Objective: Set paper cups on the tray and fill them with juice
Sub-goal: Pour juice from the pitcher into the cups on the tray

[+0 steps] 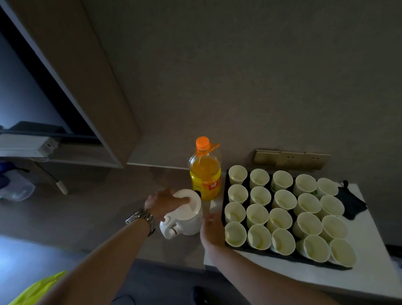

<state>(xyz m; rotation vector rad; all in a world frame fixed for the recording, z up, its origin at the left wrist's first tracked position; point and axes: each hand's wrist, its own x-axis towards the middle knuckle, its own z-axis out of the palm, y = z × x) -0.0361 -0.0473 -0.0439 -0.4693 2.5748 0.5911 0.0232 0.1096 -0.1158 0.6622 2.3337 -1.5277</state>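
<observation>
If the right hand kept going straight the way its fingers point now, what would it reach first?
The right hand lies beside the tray's left edge, its fingers aimed up the gap between the white kettle and the tray. Going on, it would probably meet the juice bottle first, though depth is hard to judge.

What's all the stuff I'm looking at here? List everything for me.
Paper cups: twenty, white, in rows on the tray.
Tray: one, black, on the pale counter.
Juice bottle: one, orange cap on, left of the tray.
Kettle: one, white, in front of the bottle.
Black cloth: one, right of the tray.
Wall sockets: gold, behind the tray.
Left hand: wristwatch on, on the kettle lid.
Right hand: at the tray's left edge.
</observation>
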